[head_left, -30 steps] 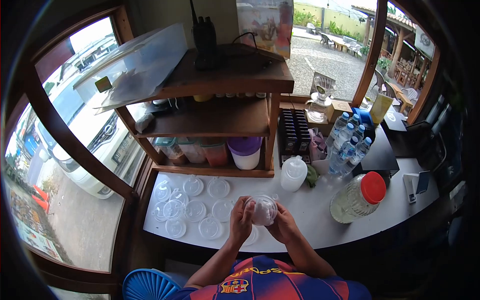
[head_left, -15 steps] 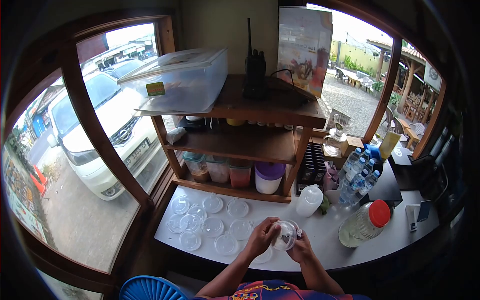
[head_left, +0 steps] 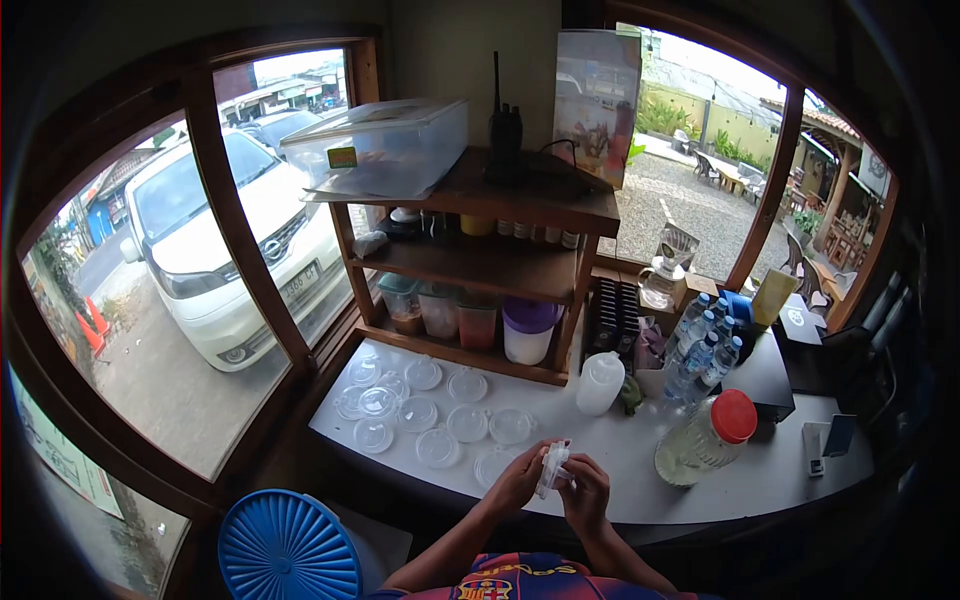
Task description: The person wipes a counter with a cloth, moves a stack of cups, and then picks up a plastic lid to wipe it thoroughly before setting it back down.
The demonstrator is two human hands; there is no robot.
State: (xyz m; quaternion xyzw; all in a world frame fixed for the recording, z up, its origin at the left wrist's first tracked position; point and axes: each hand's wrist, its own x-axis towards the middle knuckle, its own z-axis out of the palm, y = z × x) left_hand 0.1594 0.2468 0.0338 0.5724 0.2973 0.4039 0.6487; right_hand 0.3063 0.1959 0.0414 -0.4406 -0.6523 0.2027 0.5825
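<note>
Clear plastic lids [head_left: 552, 469] are held up edge-on between my two hands above the front of the white table; how many there are I cannot make out. My left hand [head_left: 514, 482] grips their left side, with the thumb near the top. On the other side my right hand [head_left: 587, 488] has its fingers bent against them. Just left of my hands, another clear lid [head_left: 490, 466] lies flat, partly covered by my left hand. Several more round clear lids [head_left: 438, 446] are spread over the left part of the table [head_left: 620, 500], some overlapping.
Behind my hands stands a white squeeze bottle [head_left: 600, 384]. To the right are a red-lidded jar [head_left: 690, 450], several water bottles [head_left: 705, 350] and a small stand [head_left: 828, 443]. A wooden shelf [head_left: 470, 275] holds tubs. A blue round lid [head_left: 290, 548] is at lower left.
The lids in my hands have turned from facing up to edge-on, and both hands have shifted with them. The whole view has swung a little to the left.
</note>
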